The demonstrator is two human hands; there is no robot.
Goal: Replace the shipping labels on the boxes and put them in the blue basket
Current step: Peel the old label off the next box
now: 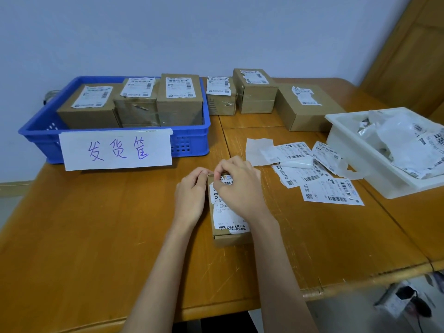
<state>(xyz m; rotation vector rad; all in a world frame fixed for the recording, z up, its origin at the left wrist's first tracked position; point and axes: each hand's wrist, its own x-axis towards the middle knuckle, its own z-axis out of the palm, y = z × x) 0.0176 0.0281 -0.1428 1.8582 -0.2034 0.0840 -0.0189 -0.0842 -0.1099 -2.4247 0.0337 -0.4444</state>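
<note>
A small cardboard box (230, 239) lies on the table in front of me, with a worn white shipping label (227, 213) on its top. My left hand (191, 195) grips the box's far left corner. My right hand (236, 186) pinches the label's far edge, which is partly peeled and torn. The blue basket (192, 138) stands at the back left and holds three labelled boxes (134, 102). Three more labelled boxes (258, 92) wait at the back centre. Loose fresh labels (331, 192) lie to the right of my hands.
A white tray (355, 150) at the right holds crumpled old labels and backing paper. A paper sign with handwriting (115, 149) is taped to the basket's front. A wooden door stands at the far right, and the table's front edge runs close below my forearms.
</note>
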